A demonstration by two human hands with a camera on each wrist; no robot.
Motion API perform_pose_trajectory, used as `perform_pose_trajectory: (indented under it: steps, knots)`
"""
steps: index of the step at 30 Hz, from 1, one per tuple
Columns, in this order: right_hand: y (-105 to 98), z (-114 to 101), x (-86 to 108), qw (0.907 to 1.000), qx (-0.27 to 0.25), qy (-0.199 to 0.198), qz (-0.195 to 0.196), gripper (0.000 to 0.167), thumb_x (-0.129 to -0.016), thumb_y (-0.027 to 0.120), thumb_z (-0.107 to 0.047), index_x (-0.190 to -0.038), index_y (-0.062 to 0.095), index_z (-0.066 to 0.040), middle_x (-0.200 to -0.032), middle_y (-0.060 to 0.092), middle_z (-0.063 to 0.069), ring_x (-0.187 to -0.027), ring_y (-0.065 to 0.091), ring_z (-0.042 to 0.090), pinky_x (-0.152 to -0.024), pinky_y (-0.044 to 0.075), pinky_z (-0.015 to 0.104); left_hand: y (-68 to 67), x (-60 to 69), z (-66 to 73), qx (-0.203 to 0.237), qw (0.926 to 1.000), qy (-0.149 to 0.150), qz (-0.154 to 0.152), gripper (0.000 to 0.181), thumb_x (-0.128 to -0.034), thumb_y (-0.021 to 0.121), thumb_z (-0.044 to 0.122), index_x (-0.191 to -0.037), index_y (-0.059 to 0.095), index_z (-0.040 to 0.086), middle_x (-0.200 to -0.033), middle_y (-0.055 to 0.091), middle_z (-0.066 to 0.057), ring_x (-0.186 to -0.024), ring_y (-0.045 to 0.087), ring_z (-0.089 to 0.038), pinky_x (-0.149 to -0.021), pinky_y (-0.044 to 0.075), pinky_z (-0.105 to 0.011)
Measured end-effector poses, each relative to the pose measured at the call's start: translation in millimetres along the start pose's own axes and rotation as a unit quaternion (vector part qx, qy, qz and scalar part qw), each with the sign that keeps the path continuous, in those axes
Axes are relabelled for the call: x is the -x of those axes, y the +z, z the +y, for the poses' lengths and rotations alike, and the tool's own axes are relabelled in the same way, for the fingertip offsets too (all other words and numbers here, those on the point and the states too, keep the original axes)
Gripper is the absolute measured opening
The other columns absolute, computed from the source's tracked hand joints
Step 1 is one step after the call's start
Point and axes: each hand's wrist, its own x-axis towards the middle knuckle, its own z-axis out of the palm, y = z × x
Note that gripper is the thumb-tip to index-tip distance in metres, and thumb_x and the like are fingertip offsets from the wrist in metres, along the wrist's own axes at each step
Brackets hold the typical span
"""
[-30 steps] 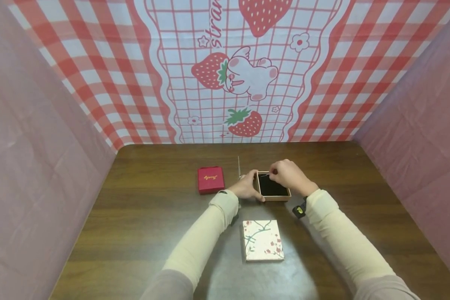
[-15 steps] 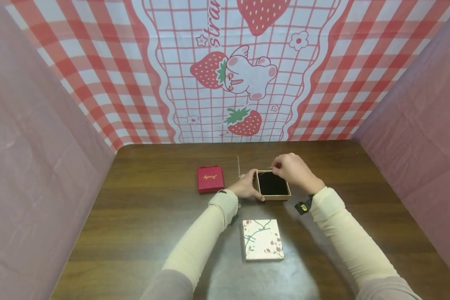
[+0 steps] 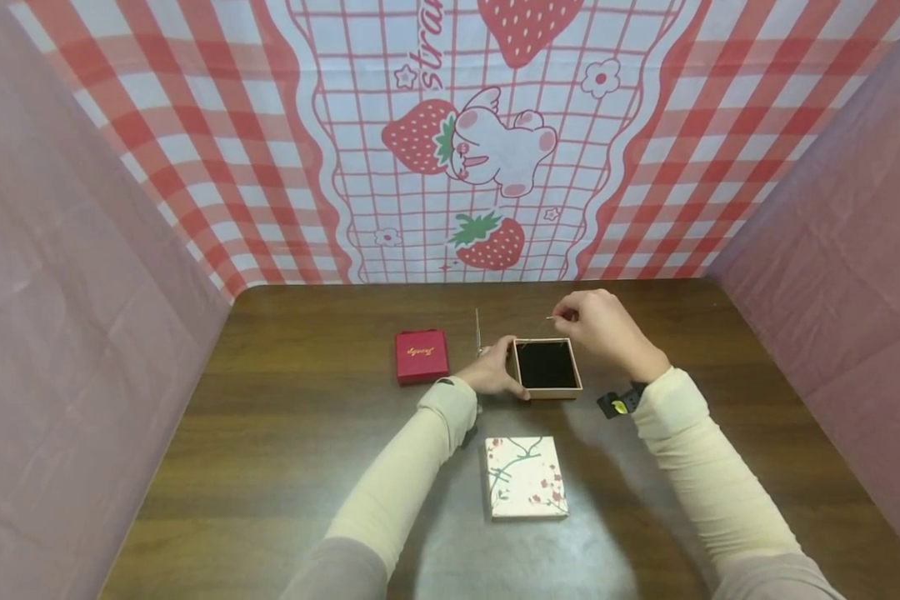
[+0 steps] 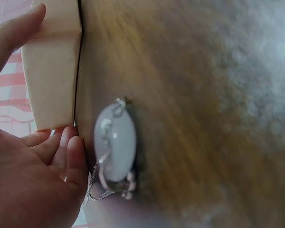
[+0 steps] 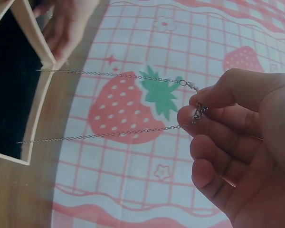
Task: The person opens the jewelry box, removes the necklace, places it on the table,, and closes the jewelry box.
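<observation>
The right hand [image 3: 609, 330] has lifted to two o'clock of the box [image 3: 557, 394], so the necklace [image 5: 200, 112] it pinches now stretches out from the black pad [image 3: 546, 367], while the left hand [image 3: 495, 372] grips at nine o'clock.

Silver chain [image 5: 111, 74], black-lined beige box [image 3: 557, 393], red box [image 3: 422, 357], white floral box [image 3: 527, 479], red-and-white checked cloth [image 3: 442, 200]

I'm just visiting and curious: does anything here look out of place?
Perhaps the white oval pendant: it and its silver chain lie loose on the wooden table by the left hand, outside the open box. Nothing looks damaged.
</observation>
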Motion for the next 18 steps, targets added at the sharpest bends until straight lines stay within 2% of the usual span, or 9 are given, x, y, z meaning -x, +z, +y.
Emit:
perform_pose_trajectory:
  steps: [9, 18]
  knots:
    - [-14, -7, 0.9, 0.9995, -0.009, -0.016, 0.026, 0.012, -0.086, 0.065, -0.007, -0.089, 0.075, -0.002, -0.076, 0.071, 0.008, -0.069, 0.060, 0.017, -0.063, 0.050, 0.033, -0.2, -0.3, 0.2, 0.001, 1.0000, -0.003, 0.002, 0.113, -0.0641, 0.090, 0.023, -0.153, 0.021, 0.013, -0.153, 0.038, -0.013, -0.140, 0.035, -0.027, -0.118, 0.032, -0.043]
    - [-25, -10, 4.3, 0.9965, -0.019, -0.039, 0.072, 0.007, -0.082, 0.068, -0.004, -0.082, 0.074, -0.002, -0.072, 0.069, 0.006, -0.065, 0.057, 0.014, -0.058, 0.045, 0.028, -0.3, 0.4, 0.4, 0.001, 1.0000, -0.001, -0.003, 0.112, -0.0662, 0.090, 0.025, -0.154, 0.020, 0.013, -0.154, 0.037, -0.013, -0.142, 0.034, -0.027, -0.118, 0.032, -0.042]
